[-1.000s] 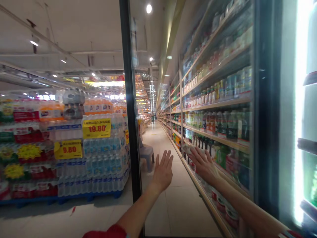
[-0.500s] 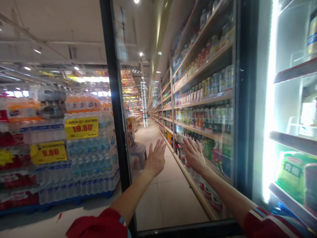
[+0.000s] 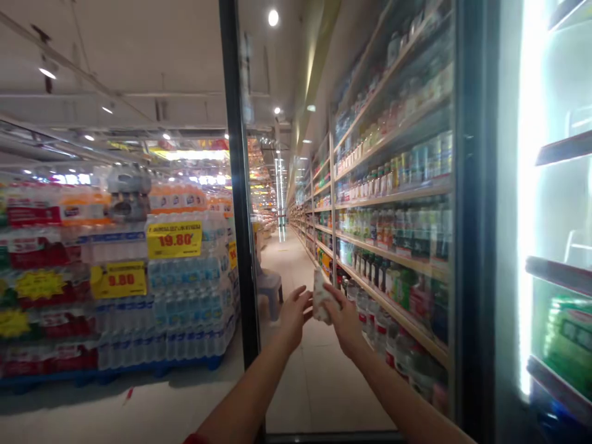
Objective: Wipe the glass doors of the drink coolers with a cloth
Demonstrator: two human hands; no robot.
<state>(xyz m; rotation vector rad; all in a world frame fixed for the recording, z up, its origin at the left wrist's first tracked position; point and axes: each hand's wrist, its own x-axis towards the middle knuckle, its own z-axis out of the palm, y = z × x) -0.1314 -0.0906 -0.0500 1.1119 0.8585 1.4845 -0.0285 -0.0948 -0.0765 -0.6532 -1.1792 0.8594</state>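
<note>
A pale, crumpled cloth (image 3: 320, 301) with faint spots is bunched up in my right hand (image 3: 348, 322), with thumb and fingers closed on it. My left hand (image 3: 292, 316) is just to its left, fingers curved and apart; whether a fingertip touches the cloth I cannot tell. Both hands are in front of the glass door (image 3: 237, 185), which has a dark frame and stands swung out from a lit cooler. Through or in the glass appear a long aisle and shelves of bottles (image 3: 393, 231).
On the right is the lit cooler with shelves (image 3: 559, 277) and a green package (image 3: 571, 336). At the left, stacked bottle packs (image 3: 185, 308) stand on a blue pallet (image 3: 161, 369) with yellow price signs (image 3: 174, 239). A grey stool (image 3: 269, 285) shows beyond the glass.
My hands have come closer together and lower, from spread flat to curled. The cloth, barely visible behind my right hand before, now shows in its grip. The view has shifted left.
</note>
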